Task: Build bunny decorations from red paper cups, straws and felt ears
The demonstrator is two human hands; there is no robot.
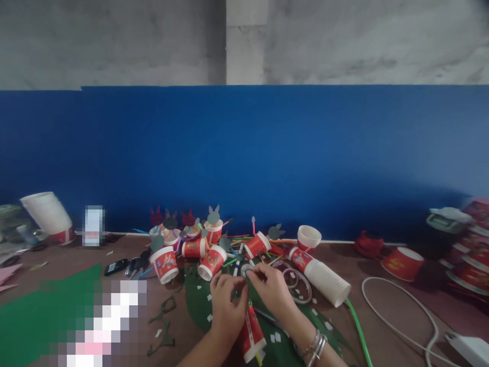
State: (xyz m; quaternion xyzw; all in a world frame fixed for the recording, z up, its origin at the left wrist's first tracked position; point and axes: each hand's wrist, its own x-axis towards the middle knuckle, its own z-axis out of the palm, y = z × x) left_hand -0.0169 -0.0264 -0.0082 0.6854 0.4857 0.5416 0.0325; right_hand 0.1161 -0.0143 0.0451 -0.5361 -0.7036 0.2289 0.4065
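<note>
Cluttered bench (393,316), blue wall behind. Left hand (225,306) clamped on cup (252,334), low centre over green sheet (198,306). Right hand (273,290) fingertips pinched together just above. Risks: over-squeezing dents cup; right forearm nudges cup stack (324,279).

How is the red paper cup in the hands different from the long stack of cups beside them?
The red printed paper cup is one cup; the long stack of paper cups is many nested together. The left hand grips the single cup; the stack lies untouched. The cup looks mostly red, the stack mostly white. Neither stands upright.
</note>
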